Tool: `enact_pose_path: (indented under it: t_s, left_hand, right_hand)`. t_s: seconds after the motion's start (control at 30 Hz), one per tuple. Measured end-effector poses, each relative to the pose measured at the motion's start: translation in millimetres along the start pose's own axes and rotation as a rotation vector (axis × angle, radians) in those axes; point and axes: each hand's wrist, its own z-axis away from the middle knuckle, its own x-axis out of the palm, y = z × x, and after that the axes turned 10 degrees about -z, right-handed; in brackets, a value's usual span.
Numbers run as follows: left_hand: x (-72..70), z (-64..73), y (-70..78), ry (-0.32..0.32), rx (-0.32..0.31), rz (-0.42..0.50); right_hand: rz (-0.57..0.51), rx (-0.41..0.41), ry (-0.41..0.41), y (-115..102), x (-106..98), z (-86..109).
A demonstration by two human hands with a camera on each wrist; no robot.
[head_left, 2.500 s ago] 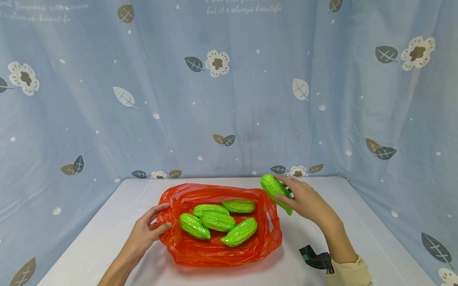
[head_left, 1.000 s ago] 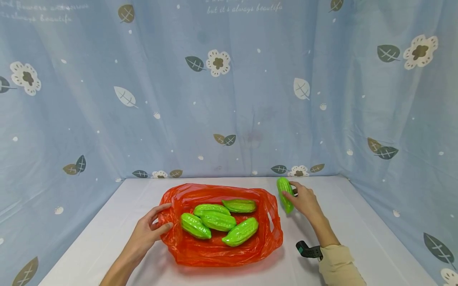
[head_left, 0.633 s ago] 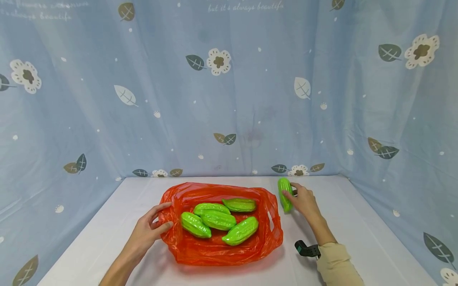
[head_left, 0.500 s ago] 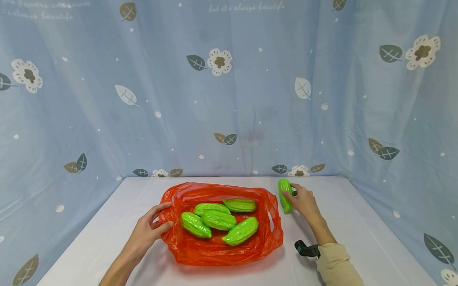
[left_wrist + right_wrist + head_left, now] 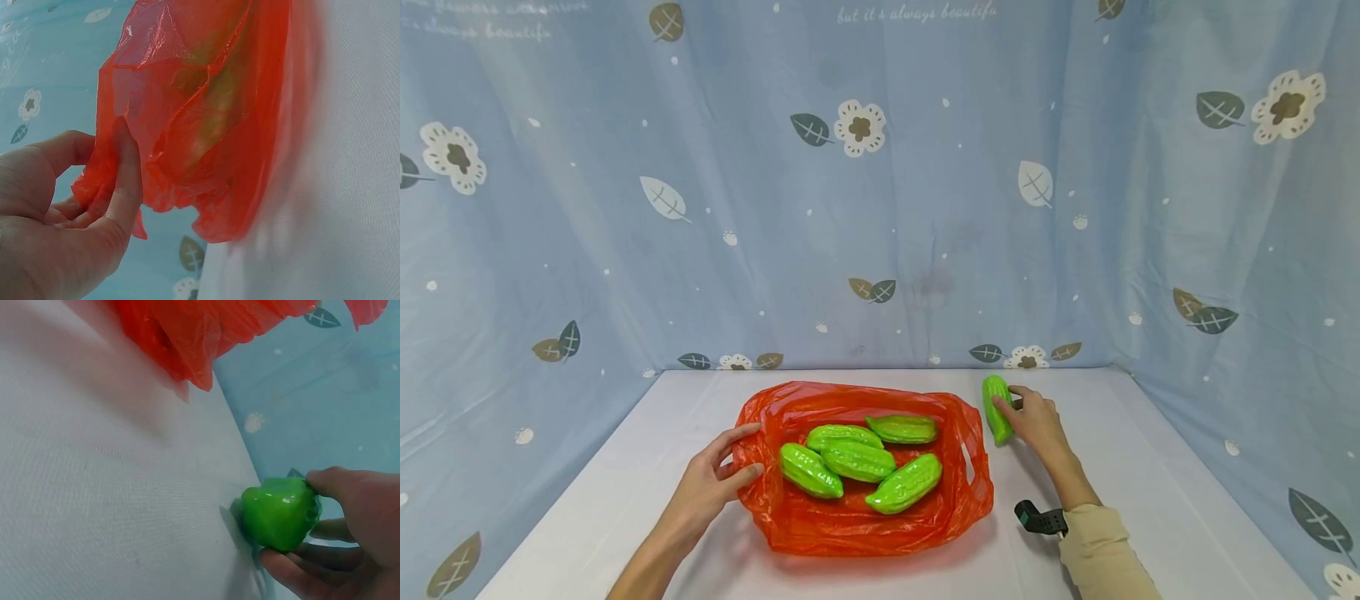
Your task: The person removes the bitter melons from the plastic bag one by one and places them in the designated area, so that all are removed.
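Observation:
A red plastic bag (image 5: 850, 542) lies with its mouth spread wide, and several glossy green bitter melons (image 5: 857, 462) lie in it. At the bag's left edge my left hand (image 5: 703, 479) pinches the thin film between thumb and fingers; the left wrist view shows the thumb over the red film (image 5: 206, 125). Right of the bag, my right hand (image 5: 1037, 421) holds another bitter melon (image 5: 997, 408) between thumb and fingers. In the right wrist view this melon (image 5: 278, 512) is end-on, at the table surface, with its shadow beside it.
The white table (image 5: 925, 579) carries the bag and the single melon near its back edge. A blue curtain (image 5: 880, 208) with flowers and leaves encloses the back and sides. A black wrist device (image 5: 1041, 518) sits at the right sleeve (image 5: 1105, 550).
My right hand has carried its bitter melon from over the bag's right edge rightward and down to the table. Over the last second it has barely moved. The left hand stays on the bag.

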Motion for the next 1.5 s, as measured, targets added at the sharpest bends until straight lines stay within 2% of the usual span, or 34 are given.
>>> enact_pose_path:
  t_s: [0.6, 1.03, 1.5]
  left_hand:
    - [0.2, 0.2, 0.0, -0.005, -0.018, 0.012]
    - [-0.7, 0.9, -0.9, -0.005, 0.012, 0.022]
    - [-0.5, 1.3, 1.6, -0.004, -0.004, 0.024]
  right_hand:
    - [-0.007, 0.039, 0.01, 2.0, 3.9, -0.7]
    - [-0.034, 0.056, -0.008, -3.0, 5.0, 2.5]
    - [-0.049, 0.082, -0.043, -7.2, 1.4, 5.1]
